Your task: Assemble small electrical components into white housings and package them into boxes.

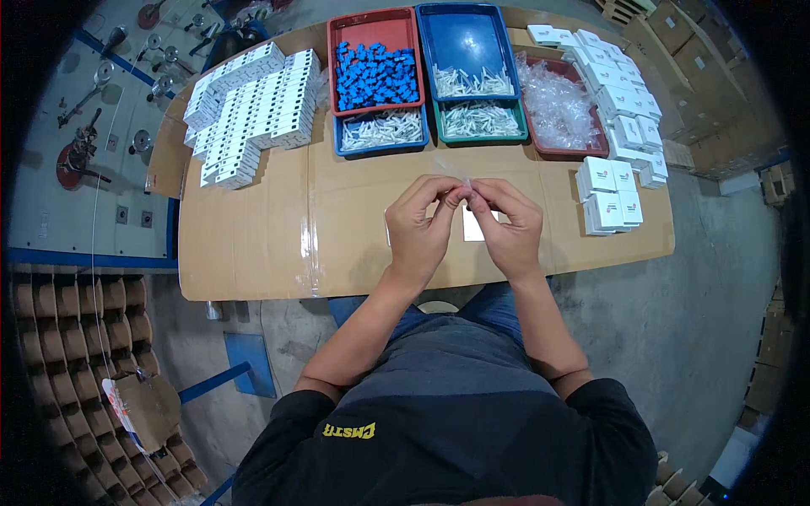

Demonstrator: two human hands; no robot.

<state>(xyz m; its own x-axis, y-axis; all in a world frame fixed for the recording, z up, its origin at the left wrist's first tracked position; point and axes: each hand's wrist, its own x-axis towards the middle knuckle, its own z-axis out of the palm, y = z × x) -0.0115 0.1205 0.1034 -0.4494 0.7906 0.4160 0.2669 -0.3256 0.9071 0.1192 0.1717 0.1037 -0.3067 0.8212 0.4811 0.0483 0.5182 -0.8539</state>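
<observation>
Over the middle of the cardboard-covered table, my left hand and my right hand meet at the fingertips. Both are closed in a pinch on a small clear plastic bag, mostly hidden by the fingers. A flat white piece lies on the cardboard beneath, partly covered by my right hand. Just beyond my hands, a green tray and a blue tray hold small white pieces. To their right, clear plastic bags fill a dark red tray.
Small blue parts fill a red tray, beside a larger blue tray with white pieces. White blocks with dark openings stand packed at left. Stacked white boxes line the right edge. Cardboard dividers sit lower left.
</observation>
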